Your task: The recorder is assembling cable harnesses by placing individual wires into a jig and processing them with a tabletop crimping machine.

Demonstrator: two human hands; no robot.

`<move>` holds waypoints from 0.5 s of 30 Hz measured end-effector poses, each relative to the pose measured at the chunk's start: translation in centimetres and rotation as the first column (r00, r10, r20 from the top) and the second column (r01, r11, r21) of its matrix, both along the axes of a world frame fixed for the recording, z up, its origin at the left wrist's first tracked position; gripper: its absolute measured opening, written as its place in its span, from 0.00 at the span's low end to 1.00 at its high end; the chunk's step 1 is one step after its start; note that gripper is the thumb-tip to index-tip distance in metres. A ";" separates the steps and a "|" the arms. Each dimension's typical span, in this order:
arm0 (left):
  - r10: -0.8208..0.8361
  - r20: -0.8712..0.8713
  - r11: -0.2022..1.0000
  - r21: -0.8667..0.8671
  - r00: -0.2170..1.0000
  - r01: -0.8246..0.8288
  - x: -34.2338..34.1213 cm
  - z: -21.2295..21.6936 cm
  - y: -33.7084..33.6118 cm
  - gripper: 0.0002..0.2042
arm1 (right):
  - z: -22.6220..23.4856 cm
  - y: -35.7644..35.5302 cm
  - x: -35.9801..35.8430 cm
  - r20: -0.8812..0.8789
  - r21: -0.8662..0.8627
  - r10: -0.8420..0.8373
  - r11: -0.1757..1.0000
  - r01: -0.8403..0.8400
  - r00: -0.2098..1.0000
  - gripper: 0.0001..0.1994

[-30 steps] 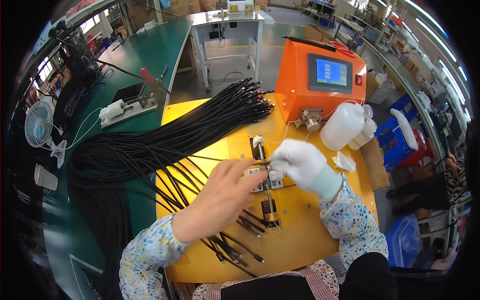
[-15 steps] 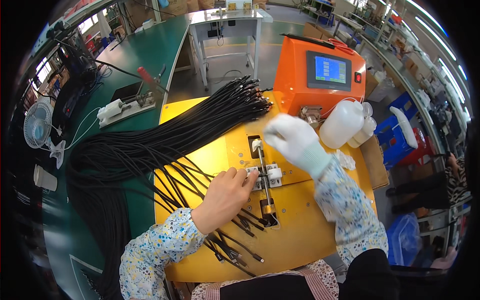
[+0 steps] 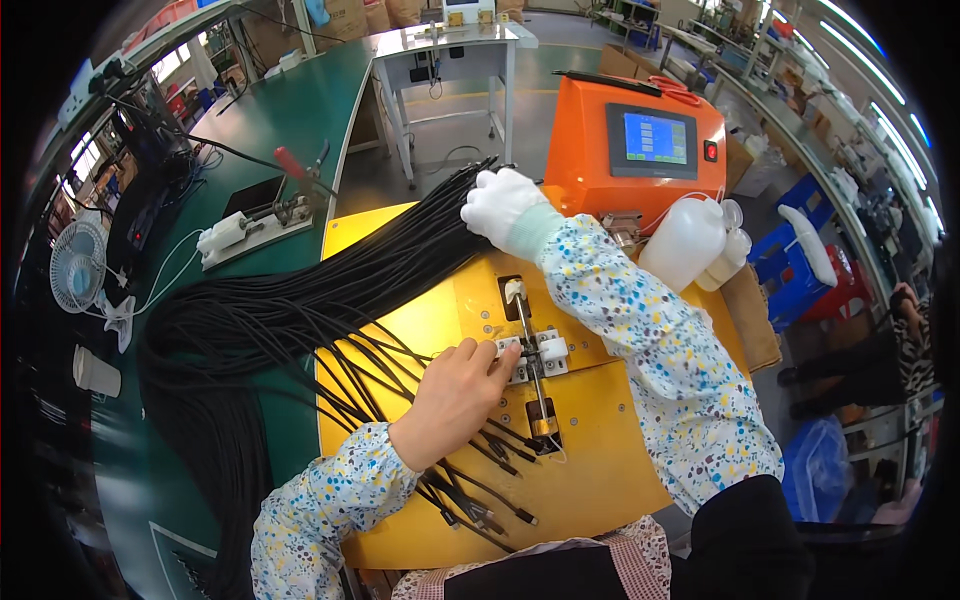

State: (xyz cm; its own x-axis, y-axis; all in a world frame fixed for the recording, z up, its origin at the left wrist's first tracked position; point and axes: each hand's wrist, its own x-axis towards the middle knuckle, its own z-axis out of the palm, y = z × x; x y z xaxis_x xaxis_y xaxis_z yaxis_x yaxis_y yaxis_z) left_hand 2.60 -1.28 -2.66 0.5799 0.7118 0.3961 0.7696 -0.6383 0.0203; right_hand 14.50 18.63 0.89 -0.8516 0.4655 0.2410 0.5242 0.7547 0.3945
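Observation:
My left hand point(image 3: 455, 395), bare, is closed with thumb and finger pinched on a black cable at the small white clamp blocks point(image 3: 540, 350) of a fixture. A metal rod point(image 3: 531, 366) crosses between these blocks. My right hand point(image 3: 503, 208), in a white glove, is curled over the far end of a thick bundle of black cables point(image 3: 350, 262); its fingertips are hidden, and how many cables it grips cannot be told. Several loose cable ends with plugs point(image 3: 480, 500) lie on the yellow plate point(image 3: 590, 470) below my left hand.
An orange machine point(image 3: 580, 150) with a lit screen point(image 3: 655, 140) stands behind the plate. White plastic bottles point(image 3: 685, 243) are at its right. On the green table point(image 3: 290, 110) are a toggle-clamp jig point(image 3: 250, 232), a small fan point(image 3: 78, 265) and a cup point(image 3: 97, 373). A person stands far right.
My right hand has moved left and away from me, from above the fixture to the far end of the cable bundle. The left hand stays at the clamp blocks.

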 end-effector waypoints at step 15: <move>0.071 0.239 0.990 -0.136 0.968 -0.039 -1.1 -0.1 1.8 0.14 | 5.5 -7.2 6.1 -0.229 0.097 -0.008 0.995 0.031 0.973 0.04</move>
State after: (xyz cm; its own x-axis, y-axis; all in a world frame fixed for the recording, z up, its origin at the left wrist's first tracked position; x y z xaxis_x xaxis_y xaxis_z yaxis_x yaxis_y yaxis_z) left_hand 1.46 0.49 -2.78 0.4365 0.7944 0.4224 0.7650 -0.5748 0.2905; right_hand 20.60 11.47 6.38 -0.7596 0.4457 0.4737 0.6235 0.7064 0.3351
